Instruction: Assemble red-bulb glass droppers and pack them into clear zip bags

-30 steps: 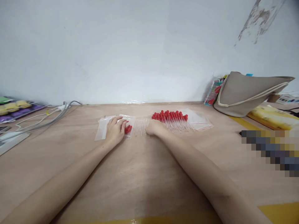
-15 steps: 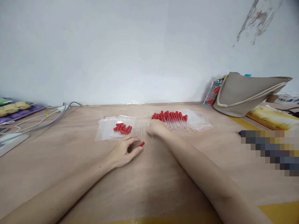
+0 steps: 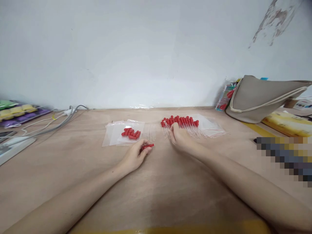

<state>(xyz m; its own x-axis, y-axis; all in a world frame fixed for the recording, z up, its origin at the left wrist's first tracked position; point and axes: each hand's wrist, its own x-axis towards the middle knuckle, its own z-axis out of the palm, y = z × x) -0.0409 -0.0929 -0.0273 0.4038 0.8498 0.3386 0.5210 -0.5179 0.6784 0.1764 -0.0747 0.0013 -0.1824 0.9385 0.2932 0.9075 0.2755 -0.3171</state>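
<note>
My left hand is closed around a red rubber dropper bulb, pinched between thumb and fingers just above the table. Behind it, several loose red bulbs lie on clear plastic bags. Beside them stretches a row of bare glass dropper tubes. My right hand pinches a thin glass tube, which tilts up to the left from its fingers. It is in front of a row of droppers with red bulbs fitted, hiding part of them. More clear bags lie under that row's right end.
A grey bag leans by the wall at right, with a clear package beside it and a yellow packet in front. Cables and a tray of coloured items are at left.
My right hand has moved right, from the bare tubes to in front of the fitted droppers, with a glass tube now showing in its fingers. My left fingers have closed around the red bulb.
</note>
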